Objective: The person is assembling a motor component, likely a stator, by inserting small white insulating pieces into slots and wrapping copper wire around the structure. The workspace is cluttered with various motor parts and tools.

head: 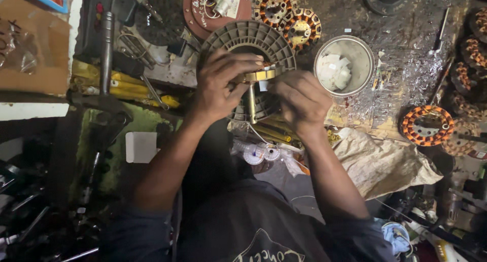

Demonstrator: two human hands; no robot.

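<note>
My left hand point(219, 84) and my right hand point(300, 99) meet over a small brass-coloured part point(259, 75) with a thin shaft point(252, 105) hanging below it. Both hands pinch this part from either side, fingers curled around it. Just behind the hands lies a round grey ribbed motor cover point(248, 39), partly hidden by my fingers. My forearms reach up from the bottom of the view.
A metal bowl point(366, 59) with white pieces stands right of the hands. Copper-wound stators point(426, 126) point(276, 6) lie at right and top. A crumpled cloth point(385, 163), a reddish disc point(203, 16), tools and yellow strips point(116, 87) crowd the bench.
</note>
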